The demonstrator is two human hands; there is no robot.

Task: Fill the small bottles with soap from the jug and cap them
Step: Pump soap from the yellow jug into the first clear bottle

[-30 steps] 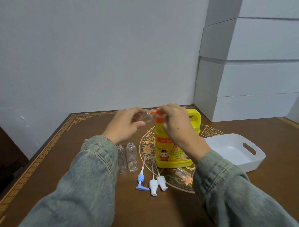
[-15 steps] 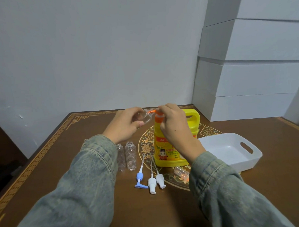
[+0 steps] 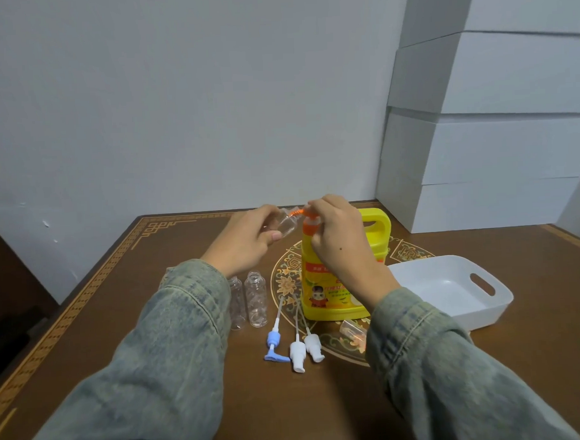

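While holding a small clear bottle [image 3: 284,224] tipped at the orange spout [image 3: 298,213], pinched it in the left hand [image 3: 250,245]. Pressed the yellow jug's [image 3: 334,284] pump with the right hand [image 3: 336,237], fingers bent over the top. Looked empty, maybe. Needed a slow push next. Left two bottles [image 3: 256,299] standing nearby, uncapped.

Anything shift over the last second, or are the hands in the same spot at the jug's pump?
No visible change. The left hand still holds a small clear bottle tilted at the orange nozzle, and the right hand stays on top of the yellow jug. The two empty bottles, three pump caps and white tray have not moved.
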